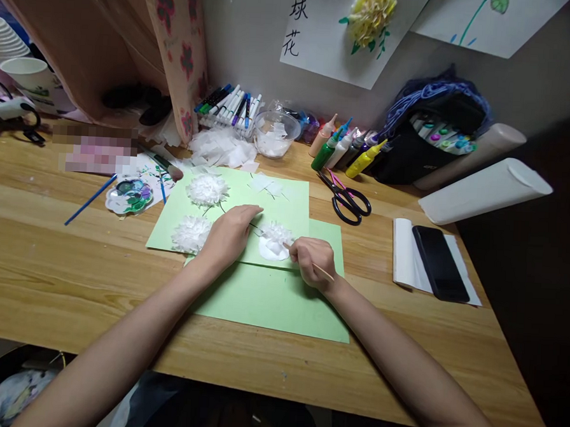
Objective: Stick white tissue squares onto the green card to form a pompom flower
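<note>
My left hand (227, 233) lies flat, fingers stretched out, pressing on a light green paper sheet (288, 198) beside a half-built white tissue flower (274, 241). My right hand (312, 261) is closed in a pinch round a thin wooden stick (323, 271), whose tip touches that flower. Two finished white tissue flowers (207, 189) (191, 233) sit on the same sheet to the left. A second green sheet (280, 299) lies underneath, nearer to me.
Black scissors (347, 201) lie right of the sheet, with paint bottles (340, 151) behind. A phone (439, 262) rests on a white pad at right. Tissue scraps (221, 148), a bowl (276, 133), markers (231, 105), a paint palette (129, 196) and a blue brush (91, 199) lie at the back and left.
</note>
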`<state>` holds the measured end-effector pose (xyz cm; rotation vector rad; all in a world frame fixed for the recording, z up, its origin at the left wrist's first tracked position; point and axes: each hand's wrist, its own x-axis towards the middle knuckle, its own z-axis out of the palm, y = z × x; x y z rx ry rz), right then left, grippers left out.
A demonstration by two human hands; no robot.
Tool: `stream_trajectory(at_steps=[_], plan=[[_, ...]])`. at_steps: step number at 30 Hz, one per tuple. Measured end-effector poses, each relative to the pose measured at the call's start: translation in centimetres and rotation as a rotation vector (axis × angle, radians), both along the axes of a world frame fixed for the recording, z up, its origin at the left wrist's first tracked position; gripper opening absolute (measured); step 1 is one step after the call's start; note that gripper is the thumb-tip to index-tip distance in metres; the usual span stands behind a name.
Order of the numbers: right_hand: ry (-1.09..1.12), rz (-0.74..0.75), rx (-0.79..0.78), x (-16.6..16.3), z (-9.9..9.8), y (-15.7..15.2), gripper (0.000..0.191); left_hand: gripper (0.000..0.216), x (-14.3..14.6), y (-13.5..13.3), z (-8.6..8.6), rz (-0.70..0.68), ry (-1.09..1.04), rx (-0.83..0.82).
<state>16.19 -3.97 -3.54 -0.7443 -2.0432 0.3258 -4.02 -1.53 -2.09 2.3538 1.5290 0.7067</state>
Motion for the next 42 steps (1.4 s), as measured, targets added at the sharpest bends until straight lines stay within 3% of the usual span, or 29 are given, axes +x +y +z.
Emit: stream_trajectory(at_steps=[10, 17, 22, 27, 36, 42], plan=[[0.032, -0.109, -0.213, -0.5, 0.3, -0.2, 0.042, 0.042, 0.1, -0.1, 0.3, -0.007, 0.049, -0.097], [0.194, -0.327, -0.687, -1.8, 2.4, 1.0, 0.049, 0.039, 0.1, -0.1, 0.1, -0.017, 0.022, -0.098], [0.204, -0.406, -0.831, -2.3, 3.4, 2.5, 0.051, 0.039, 0.1, -0.1, 0.3, -0.013, 0.031, -0.095], [0.257, -0.289, -0.795, -1.6, 3.3, 1.3, 0.051, 0.038, 0.1, 0.0, 0.3, -0.014, 0.038, -0.106], [0.201, -0.202, -0.480, -0.2, 1.6, -0.9, 0.049, 0.036, 0.0, 0.0, 0.3, -0.022, 0.034, -0.125], [0.156, -0.181, -0.466, -0.1, 1.4, -1.0, 0.050, 0.035, 0.0, 0.0, 0.4, -0.023, 0.035, -0.125]])
